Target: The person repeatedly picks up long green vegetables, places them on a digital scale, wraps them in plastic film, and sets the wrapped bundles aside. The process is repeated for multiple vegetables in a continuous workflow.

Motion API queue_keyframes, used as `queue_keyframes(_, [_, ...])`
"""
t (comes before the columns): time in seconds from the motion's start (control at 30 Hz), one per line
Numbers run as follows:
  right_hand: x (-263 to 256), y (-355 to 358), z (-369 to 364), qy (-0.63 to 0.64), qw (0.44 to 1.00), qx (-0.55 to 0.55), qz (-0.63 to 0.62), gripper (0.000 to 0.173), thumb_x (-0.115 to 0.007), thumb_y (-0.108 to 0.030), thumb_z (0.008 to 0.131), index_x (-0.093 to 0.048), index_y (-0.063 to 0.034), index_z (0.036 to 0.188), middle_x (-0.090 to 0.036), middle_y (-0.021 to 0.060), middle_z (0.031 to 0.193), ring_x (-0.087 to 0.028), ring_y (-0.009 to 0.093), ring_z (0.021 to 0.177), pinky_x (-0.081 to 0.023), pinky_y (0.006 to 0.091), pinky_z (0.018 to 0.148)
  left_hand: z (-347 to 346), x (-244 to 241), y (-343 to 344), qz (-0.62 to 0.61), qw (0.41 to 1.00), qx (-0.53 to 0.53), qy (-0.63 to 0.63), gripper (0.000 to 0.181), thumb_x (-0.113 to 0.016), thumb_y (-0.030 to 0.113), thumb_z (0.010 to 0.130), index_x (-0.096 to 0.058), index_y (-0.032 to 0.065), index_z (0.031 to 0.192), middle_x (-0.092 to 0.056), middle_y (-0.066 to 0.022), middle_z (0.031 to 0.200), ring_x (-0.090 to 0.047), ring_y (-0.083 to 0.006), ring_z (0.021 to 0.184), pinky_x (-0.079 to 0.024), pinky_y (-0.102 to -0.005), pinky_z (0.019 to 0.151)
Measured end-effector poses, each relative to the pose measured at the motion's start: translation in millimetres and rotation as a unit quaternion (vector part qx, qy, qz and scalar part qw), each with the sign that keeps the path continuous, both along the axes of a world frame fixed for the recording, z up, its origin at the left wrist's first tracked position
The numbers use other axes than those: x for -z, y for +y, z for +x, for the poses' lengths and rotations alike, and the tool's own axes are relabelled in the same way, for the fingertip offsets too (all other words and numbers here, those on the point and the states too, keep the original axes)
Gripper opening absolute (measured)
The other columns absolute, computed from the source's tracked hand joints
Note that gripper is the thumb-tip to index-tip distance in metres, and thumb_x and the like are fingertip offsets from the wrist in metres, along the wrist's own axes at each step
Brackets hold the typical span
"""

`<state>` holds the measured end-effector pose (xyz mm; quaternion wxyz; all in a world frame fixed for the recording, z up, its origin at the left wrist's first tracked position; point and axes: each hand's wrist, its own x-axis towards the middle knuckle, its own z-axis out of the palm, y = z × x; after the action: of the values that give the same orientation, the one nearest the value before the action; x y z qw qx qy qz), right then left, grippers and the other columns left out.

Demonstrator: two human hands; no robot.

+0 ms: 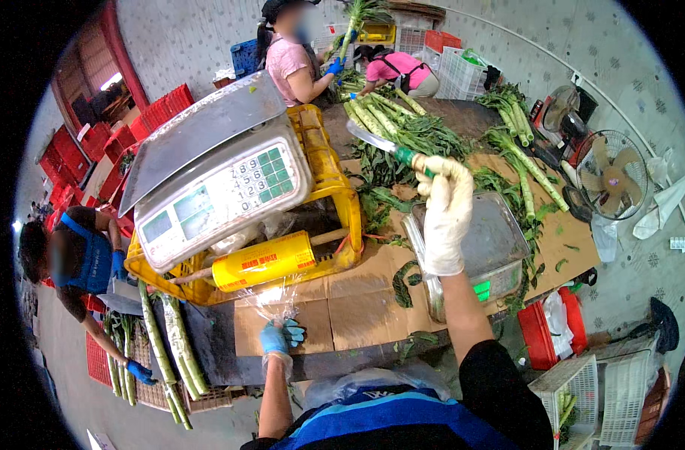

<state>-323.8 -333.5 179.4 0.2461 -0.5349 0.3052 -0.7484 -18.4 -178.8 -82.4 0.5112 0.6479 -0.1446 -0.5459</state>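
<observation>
My left hand (280, 336), in a blue glove, grips the loose end of clear plastic film (277, 298) near the table's front edge. The film runs from a roll (263, 261) with a yellow printed wrapper, mounted on a wooden rod across a yellow plastic crate (351, 225). In a white glove, my right hand (446, 208) is raised and closed around the green handle of a knife (379, 138). Its blade points up and to the left. Below that hand is a small scale with a metal pan (471, 225). Leafy celtuce stalks (384, 115) lie beyond the knife.
A large weighing scale (224, 185) rests on the yellow crate. Flattened cardboard (365, 315) covers part of the table. More celtuce (536, 169) and an electric fan (609, 174) are at right. Wrapped stalks (182, 349) lie at left beside a co-worker (89, 253); other people work opposite.
</observation>
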Motion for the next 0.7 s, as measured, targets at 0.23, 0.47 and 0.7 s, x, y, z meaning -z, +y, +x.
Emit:
queue_keyframes(0.23, [-53.5,-15.8,60.0,0.038,0.982,-0.078,-0.165,0.02,-0.052,-0.002,0.095,-0.052,-0.0022,0.114,-0.063,0.0134,0.113,-0.062,0.018,0.1,-0.052,0.0245,0.08,-1.0,-18.1,8.7,0.018,1.0,-0.017,0.018,0.032,-0.04,0.026,0.097,-0.059,0.0022,0.086,-0.064,-0.0147,0.063,-0.058,-0.0247,0.044,-0.046,-0.035,0.038])
queue_keyframes(0.47, [-95.1,-51.1,122.7,0.24,0.961,-0.011,-0.14,0.013,-0.06,-0.01,0.088,-0.063,-0.0132,0.1,-0.07,0.0027,0.091,-0.068,0.022,0.08,-0.053,0.0355,0.07,2.4,5.7,1.4,-0.041,0.998,0.002,0.054,0.032,-0.04,0.025,0.098,-0.058,0.0011,0.085,-0.063,-0.0144,0.063,-0.059,-0.0249,0.046,-0.044,-0.0318,0.038])
queue_keyframes(0.7, [-87.3,-87.1,165.7,0.368,0.917,-0.038,-0.152,0.011,-0.061,-0.015,0.079,-0.07,-0.0162,0.085,-0.07,0.0071,0.093,-0.065,0.025,0.09,-0.047,0.0387,0.086,21.0,15.8,3.5,-0.011,0.998,-0.005,0.065,0.034,-0.045,0.031,0.095,-0.057,0.0009,0.083,-0.06,-0.0155,0.06,-0.055,-0.0281,0.043,-0.037,-0.0323,0.034])
